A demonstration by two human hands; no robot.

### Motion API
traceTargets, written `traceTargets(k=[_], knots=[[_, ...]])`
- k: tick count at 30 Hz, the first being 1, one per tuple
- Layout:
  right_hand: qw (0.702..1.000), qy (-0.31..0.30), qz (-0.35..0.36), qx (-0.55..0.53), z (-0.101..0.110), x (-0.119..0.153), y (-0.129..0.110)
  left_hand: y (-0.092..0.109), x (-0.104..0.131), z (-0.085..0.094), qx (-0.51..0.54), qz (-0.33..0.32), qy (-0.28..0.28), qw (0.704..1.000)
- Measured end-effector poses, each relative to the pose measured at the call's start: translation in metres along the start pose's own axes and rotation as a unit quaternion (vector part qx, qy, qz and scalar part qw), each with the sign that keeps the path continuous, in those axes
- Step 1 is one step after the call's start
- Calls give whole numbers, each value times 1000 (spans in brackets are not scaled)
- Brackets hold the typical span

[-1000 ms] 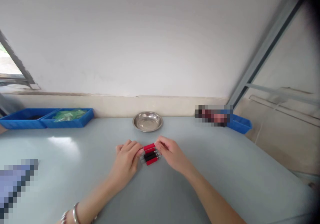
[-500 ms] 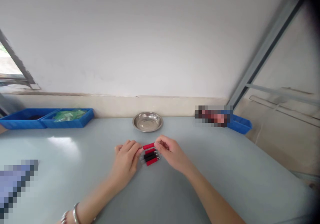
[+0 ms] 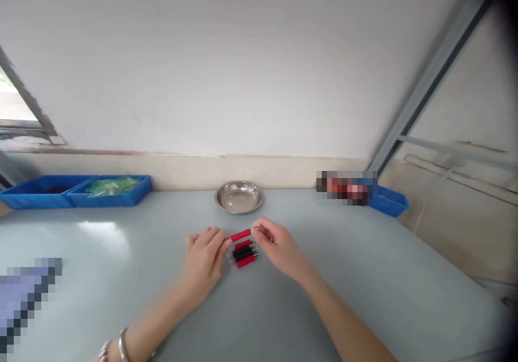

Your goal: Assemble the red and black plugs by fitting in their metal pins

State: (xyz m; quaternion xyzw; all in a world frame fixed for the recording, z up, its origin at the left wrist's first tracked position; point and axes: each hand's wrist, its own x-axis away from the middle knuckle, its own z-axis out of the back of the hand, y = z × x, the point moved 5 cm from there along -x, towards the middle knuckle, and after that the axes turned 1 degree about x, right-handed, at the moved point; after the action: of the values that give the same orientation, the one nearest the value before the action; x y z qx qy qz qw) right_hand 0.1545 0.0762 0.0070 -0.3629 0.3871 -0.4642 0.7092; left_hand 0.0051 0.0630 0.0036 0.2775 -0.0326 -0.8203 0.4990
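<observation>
A red pen-like item is held between my two hands, just above the table. My left hand is closed on its left end, and my right hand pinches its silvery right end. Right below it, several similar items lie side by side on the table: a red one nearest me, black ones in the middle and another red one partly behind them. Their metal tips point right.
A round metal bowl stands near the wall. Blue trays sit at the back left, one with green plastic bags. Another blue tray and a pixelated patch are at the back right; a pixelated bluish thing lies at the left edge.
My right fingers have shifted very slightly right along the red pen-like item, so a little more of it shows. The other things have not moved.
</observation>
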Motion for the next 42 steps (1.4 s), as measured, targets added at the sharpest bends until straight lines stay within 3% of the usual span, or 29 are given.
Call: traceTargets(k=[23, 42], knots=[[1000, -4, -19, 12, -2, -2, 7, 2, 1, -4, 14, -8, -41, 999], [1000, -12, -12, 17, -2, -1, 5, 3, 0, -3, 1, -5, -37, 999]])
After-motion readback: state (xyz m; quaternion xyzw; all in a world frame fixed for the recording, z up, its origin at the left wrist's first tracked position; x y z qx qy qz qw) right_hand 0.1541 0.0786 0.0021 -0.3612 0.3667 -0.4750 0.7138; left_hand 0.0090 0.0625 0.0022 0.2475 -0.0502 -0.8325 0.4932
